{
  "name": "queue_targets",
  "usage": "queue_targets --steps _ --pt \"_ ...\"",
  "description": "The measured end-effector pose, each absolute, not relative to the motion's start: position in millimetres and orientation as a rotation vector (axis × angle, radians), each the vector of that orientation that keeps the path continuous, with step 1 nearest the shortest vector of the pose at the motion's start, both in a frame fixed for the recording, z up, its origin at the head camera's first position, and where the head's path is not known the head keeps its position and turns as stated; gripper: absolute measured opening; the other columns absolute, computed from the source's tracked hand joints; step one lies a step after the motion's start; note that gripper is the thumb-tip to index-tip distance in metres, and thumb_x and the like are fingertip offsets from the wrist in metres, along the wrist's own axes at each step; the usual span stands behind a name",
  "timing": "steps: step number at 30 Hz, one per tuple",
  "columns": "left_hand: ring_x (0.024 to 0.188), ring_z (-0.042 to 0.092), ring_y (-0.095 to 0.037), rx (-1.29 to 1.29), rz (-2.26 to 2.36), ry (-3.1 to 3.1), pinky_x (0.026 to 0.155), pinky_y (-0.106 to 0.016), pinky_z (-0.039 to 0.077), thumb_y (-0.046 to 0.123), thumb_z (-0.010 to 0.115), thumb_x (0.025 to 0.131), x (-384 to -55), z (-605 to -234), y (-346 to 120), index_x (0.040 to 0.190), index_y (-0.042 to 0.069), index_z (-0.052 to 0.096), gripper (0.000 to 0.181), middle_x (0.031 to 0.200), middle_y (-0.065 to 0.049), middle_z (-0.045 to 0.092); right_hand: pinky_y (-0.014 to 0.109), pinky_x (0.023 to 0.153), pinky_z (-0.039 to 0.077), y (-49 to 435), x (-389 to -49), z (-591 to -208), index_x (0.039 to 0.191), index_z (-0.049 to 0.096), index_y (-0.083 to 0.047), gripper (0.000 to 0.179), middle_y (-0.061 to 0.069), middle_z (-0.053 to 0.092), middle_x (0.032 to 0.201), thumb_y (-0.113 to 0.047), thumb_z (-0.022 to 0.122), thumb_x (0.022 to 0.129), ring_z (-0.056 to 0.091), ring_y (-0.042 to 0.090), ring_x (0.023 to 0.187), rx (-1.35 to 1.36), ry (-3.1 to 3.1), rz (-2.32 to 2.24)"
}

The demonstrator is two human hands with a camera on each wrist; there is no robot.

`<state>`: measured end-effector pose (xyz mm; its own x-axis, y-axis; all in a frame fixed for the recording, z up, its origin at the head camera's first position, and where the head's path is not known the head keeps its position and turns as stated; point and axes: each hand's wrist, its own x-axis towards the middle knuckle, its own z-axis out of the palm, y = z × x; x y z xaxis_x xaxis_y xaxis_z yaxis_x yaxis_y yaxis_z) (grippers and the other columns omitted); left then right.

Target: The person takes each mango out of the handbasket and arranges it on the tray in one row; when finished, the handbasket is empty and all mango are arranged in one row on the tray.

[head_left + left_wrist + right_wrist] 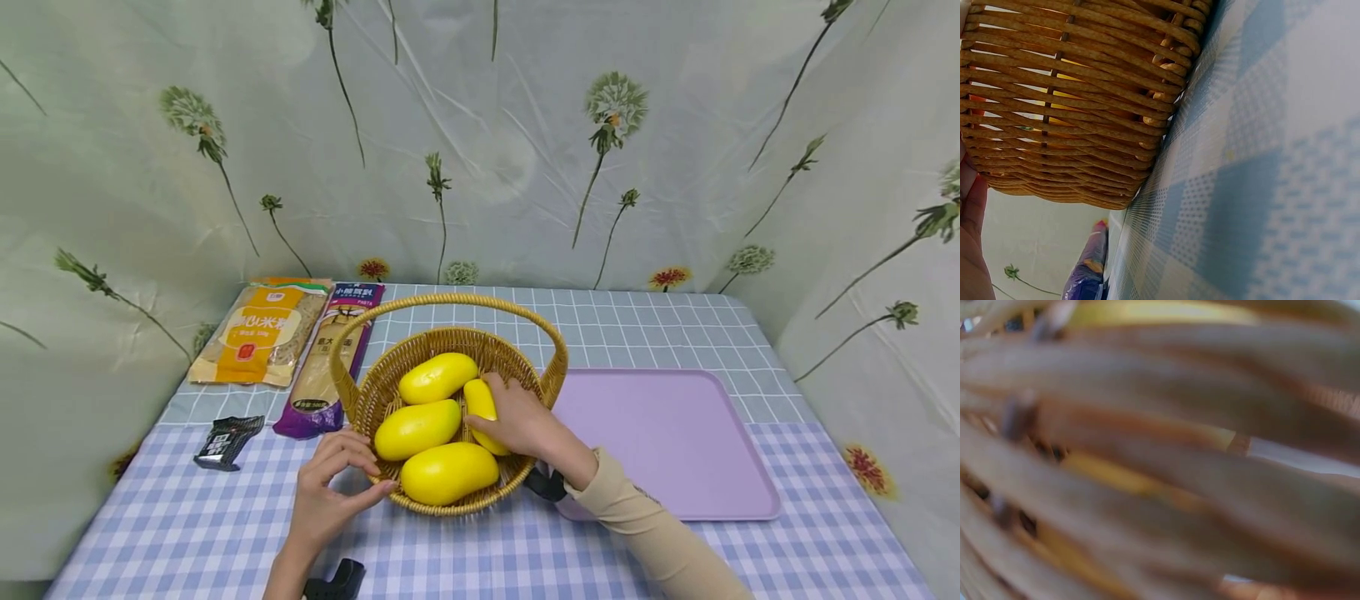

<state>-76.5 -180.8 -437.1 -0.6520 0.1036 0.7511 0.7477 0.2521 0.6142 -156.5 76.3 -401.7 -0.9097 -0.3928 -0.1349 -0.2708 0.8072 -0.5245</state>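
Note:
A round wicker basket (367,392) with a tall arched handle stands in the middle of the table and holds several yellow mangoes (438,473). My left hand (330,479) grips its near left rim between thumb and fingers; in the left wrist view the woven side (1072,112) fills the upper left, with part of that hand (972,231) at the edge. Reaching over the right rim, my right hand (521,421) holds the rightmost mango (480,404), which lies inside the basket. Blurred wicker strands (1147,381) cover most of the right wrist view.
A lilac tray (660,442) lies right of the basket. To the left are a bag of grain-like food (258,333), a purple pasta pack (322,367) and a small black packet (228,442). Patterned curtain (510,167) hangs behind the checked tablecloth (225,525).

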Motion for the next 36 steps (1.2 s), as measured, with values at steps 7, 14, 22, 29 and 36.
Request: queue_targets --steps 7,14,22,29,36 --pt "0.086 0.053 -0.028 -0.773 -1.427 -1.943 0.101 -0.035 0.039 0.011 0.088 0.065 -76.9 -437.6 -181.4 0.071 0.007 0.064 0.025 0.078 -0.007 0.060 0.036 0.066 0.049 77.5 -153.4 -397.9 0.140 0.034 -0.005 0.069 0.021 0.050 0.113 -0.043 0.063 0.089 0.053 0.026 0.082 -0.525 2.776 -0.805" --pt "0.086 0.053 -0.029 -0.776 -1.416 -1.934 0.102 -0.036 0.039 0.015 0.087 0.066 -78.5 -436.7 -180.9 0.072 0.007 0.064 0.025 0.077 -0.011 0.060 0.032 0.064 0.048 81.4 -148.3 -395.1 0.139 0.036 -0.009 0.068 0.017 0.049 0.113 -0.041 0.066 0.087 0.051 0.020 0.079 -0.590 2.813 -0.919" --pt "0.086 0.053 -0.028 -0.767 -1.417 -1.942 0.102 -0.035 0.039 0.013 0.088 0.065 -76.5 -437.7 -180.1 0.070 0.005 0.063 0.026 0.077 -0.011 0.060 0.028 0.059 0.047 85.8 -139.1 -397.6 0.140 0.036 -0.018 0.069 0.010 0.047 0.114 -0.045 0.067 0.085 0.049 0.017 0.077 -0.665 2.863 -1.032" --pt "0.086 0.053 -0.029 -0.758 -1.423 -1.945 0.101 -0.035 0.039 0.008 0.088 0.062 -75.2 -437.8 -180.2 0.070 0.005 0.063 0.027 0.077 -0.009 0.060 0.027 0.054 0.045 85.5 -132.4 -397.4 0.140 0.038 -0.021 0.070 0.007 0.049 0.115 -0.048 0.068 0.082 0.050 0.016 0.070 -0.677 2.927 -1.100" --pt "0.086 0.053 -0.029 -0.764 -1.421 -1.942 0.102 -0.035 0.039 0.010 0.088 0.064 -75.4 -436.7 -180.1 0.071 0.006 0.063 0.026 0.077 -0.011 0.060 0.029 0.061 0.049 89.5 -126.9 -396.0 0.138 0.039 -0.025 0.072 0.003 0.049 0.121 -0.049 0.071 0.079 0.054 0.014 0.080 -0.675 2.937 -1.260"
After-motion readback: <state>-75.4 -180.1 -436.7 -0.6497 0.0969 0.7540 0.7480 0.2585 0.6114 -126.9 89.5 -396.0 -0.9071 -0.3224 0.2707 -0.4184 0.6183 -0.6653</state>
